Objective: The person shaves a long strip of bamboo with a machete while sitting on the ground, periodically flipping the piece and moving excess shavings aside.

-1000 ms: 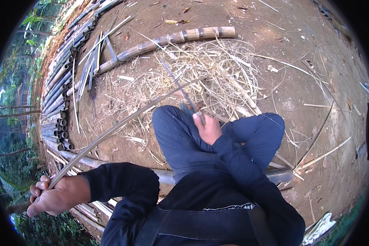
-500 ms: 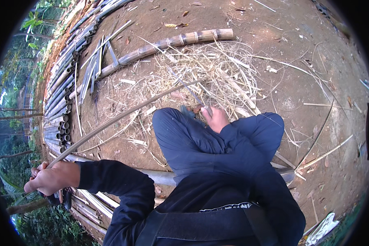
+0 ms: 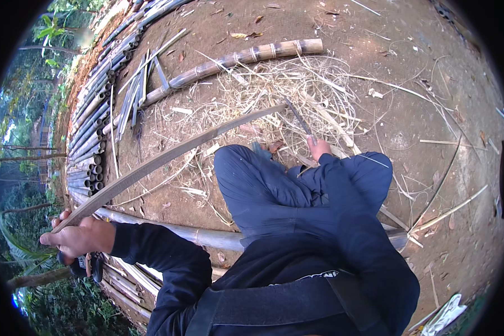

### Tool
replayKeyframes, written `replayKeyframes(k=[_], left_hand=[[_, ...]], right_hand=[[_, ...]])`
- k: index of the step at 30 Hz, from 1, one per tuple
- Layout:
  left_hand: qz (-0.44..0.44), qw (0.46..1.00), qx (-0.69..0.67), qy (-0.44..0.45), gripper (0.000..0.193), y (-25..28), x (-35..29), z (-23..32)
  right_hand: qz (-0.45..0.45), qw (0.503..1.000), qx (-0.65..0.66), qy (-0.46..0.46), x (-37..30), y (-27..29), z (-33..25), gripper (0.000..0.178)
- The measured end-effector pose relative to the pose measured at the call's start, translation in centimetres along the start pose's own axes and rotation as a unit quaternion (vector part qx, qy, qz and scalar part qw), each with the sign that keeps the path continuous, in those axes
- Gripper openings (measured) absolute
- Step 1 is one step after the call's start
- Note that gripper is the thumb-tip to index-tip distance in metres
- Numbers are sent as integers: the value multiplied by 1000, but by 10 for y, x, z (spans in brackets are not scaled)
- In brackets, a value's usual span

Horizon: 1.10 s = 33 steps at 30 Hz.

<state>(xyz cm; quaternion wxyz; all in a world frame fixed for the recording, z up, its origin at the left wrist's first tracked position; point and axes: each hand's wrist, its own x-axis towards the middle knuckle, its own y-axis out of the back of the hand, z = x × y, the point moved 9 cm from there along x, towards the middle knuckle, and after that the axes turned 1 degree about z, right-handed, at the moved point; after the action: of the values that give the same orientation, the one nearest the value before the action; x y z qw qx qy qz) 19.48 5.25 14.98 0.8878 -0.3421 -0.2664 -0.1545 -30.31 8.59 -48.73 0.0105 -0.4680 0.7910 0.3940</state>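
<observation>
My left hand (image 3: 83, 238), at the far left, is closed around the near end of a long bamboo strip (image 3: 171, 154). The strip slants up and right over the ground, its broad side showing, and its far end lies over the pile of shavings. In front of my crossed legs, my right hand (image 3: 320, 149) grips a knife (image 3: 300, 120) by its handle. The dark narrow blade points away and to the left. Its tip is close by the strip's far end; whether they touch I cannot tell.
Pale bamboo shavings (image 3: 325, 103) lie heaped beyond my knees. A thick bamboo pole (image 3: 229, 60) rests behind them, and another pole (image 3: 207, 237) runs beneath my legs. Several cut bamboo poles (image 3: 89, 131) are stacked at the left. Thin splints (image 3: 453, 208) lie at right.
My right hand has moved right and farther from me, and the knife now points more steeply away. The bamboo strip has turned to show its broader side. My left hand has risen slightly.
</observation>
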Motion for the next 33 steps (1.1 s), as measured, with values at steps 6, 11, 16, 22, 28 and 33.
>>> replayKeyframes(k=[6, 11, 16, 22, 28, 33], left_hand=[[-205, 961, -142, 121, 46, -23, 10, -8], [-393, 833, -267, 284, 37, -51, -28, 16], [-470, 773, -353, 237, 40, -47, -44, 31], [-186, 946, -204, 168, 46, -9, -34, 25], [-55, 952, -209, 217, 46, 105, 10, -35], [144, 910, -118, 370, 47, 259, -17, -159]], right_hand=[[22, 999, -3, 27, 0, 18, 3, 69], [13, 994, 53, 94, -59, 38, -62, 53], [19, 969, 133, 207, -152, 33, -124, 47], [-18, 965, 249, 85, -128, -45, -33, 47], [-116, 874, 435, -185, -110, -52, 0, 39], [-100, 925, 350, -106, -98, -53, 12, 34]])
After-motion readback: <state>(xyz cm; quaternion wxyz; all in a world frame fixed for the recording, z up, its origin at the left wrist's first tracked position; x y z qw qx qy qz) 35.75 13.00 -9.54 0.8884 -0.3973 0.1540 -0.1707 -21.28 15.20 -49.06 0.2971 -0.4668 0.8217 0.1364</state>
